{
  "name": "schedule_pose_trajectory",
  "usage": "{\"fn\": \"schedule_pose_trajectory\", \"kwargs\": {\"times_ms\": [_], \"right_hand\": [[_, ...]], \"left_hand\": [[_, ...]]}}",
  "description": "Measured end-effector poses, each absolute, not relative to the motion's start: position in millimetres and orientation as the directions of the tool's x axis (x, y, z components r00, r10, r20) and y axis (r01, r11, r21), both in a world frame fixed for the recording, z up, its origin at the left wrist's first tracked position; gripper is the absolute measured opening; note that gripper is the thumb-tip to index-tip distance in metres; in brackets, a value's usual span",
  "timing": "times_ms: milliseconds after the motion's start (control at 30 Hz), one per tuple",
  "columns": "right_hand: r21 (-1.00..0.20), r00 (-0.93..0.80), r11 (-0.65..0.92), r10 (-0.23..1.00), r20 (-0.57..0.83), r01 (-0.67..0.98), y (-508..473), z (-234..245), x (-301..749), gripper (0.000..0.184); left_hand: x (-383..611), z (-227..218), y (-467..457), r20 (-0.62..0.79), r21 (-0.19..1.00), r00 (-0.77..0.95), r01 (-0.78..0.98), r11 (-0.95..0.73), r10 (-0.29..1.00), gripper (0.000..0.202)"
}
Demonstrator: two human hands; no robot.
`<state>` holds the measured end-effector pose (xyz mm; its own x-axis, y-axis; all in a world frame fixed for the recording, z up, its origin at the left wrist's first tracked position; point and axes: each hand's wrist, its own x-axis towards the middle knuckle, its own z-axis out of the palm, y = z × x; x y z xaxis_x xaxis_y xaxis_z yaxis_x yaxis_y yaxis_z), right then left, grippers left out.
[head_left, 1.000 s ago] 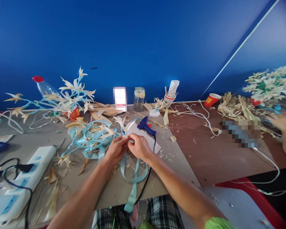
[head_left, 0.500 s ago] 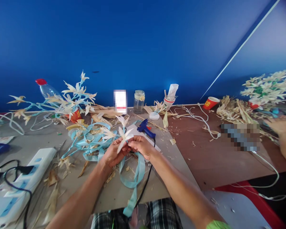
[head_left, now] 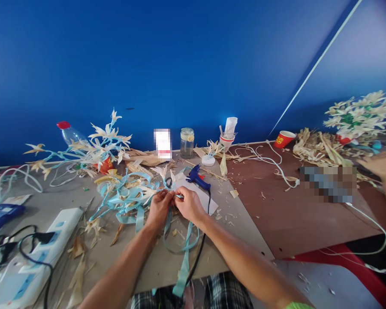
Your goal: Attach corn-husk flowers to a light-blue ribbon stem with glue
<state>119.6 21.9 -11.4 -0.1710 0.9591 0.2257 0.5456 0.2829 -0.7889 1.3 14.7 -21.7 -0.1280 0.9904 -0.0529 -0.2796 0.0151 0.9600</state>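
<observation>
My left hand point(head_left: 160, 207) is closed in a pinch on the stem of a pale husk flower, at the middle of the table. Close against it, my right hand point(head_left: 189, 205) pinches a light blue ribbon point(head_left: 179, 196) at the stem. The fingers hide most of the stem. White petals point(head_left: 161, 172) show just beyond my fingertips. From the hands the loose ribbon tail point(head_left: 184, 266) loops down over the table edge to my lap. Left of my hands lies a tangle of blue-wrapped stems point(head_left: 124, 193) with husk flowers. A blue glue gun point(head_left: 197, 177) rests behind my right hand.
A white power strip point(head_left: 35, 253) with black plugs lies at left. Along the wall stand a flower arrangement point(head_left: 107, 139), a glass jar point(head_left: 187, 143) and a red paper cup point(head_left: 284, 139). At far right, another person's hand point(head_left: 381, 165) is near dried husks point(head_left: 312, 146).
The white flower that faced me above my fingers has turned away and is largely out of sight. My hands have shifted, and the ribbon loop has narrowed. The view has moved slightly.
</observation>
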Motion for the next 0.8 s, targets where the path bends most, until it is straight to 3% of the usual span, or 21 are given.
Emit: {"fn": "schedule_pose_trajectory", "kwargs": {"times_ms": [133,200,300,400,500,567,700,800], "right_hand": [[-0.874,-0.184,0.234,0.968,0.169,0.425,23.5,-4.3,121.6,0.006],[-0.939,-0.250,0.181,0.962,0.107,0.294,26.2,1.9,126.4,0.006],[-0.994,-0.392,0.022,0.920,-0.023,0.110,33.8,9.6,139.5,0.022],[-0.995,-0.492,-0.077,0.865,-0.099,0.065,43.6,12.1,156.0,0.028],[-0.989,-0.534,-0.044,0.838,-0.113,0.140,51.7,10.5,169.4,0.028],[-0.947,-0.457,0.052,0.883,-0.105,0.317,55.4,8.9,175.5,0.023],[-0.734,-0.162,0.137,0.986,0.037,0.665,62.0,8.6,186.3,0.013],[-0.770,0.116,0.068,0.977,0.181,0.634,70.4,11.1,199.4,0.004]], "left_hand": [[-4.0,-14.7,13.9,0.041,0.995,-0.152,-0.088,-0.054,0.988,0.034],[-8.2,-10.0,15.1,0.000,0.985,-0.206,-0.168,-0.036,0.979,0.029],[-15.1,-5.4,18.0,-0.049,0.950,-0.297,-0.307,-0.047,0.954,0.032],[-19.0,-5.3,19.4,-0.016,0.944,-0.286,-0.319,-0.079,0.958,0.033],[-19.3,-5.7,19.0,0.017,0.942,-0.279,-0.317,-0.109,0.960,0.032],[-21.2,-3.2,18.5,0.020,0.925,-0.306,-0.355,-0.133,0.952,0.032],[-38.2,8.3,19.0,-0.003,0.813,-0.317,-0.553,-0.182,0.948,0.032],[-55.9,15.0,20.4,0.014,0.705,-0.333,-0.665,-0.246,0.943,0.028]]}}
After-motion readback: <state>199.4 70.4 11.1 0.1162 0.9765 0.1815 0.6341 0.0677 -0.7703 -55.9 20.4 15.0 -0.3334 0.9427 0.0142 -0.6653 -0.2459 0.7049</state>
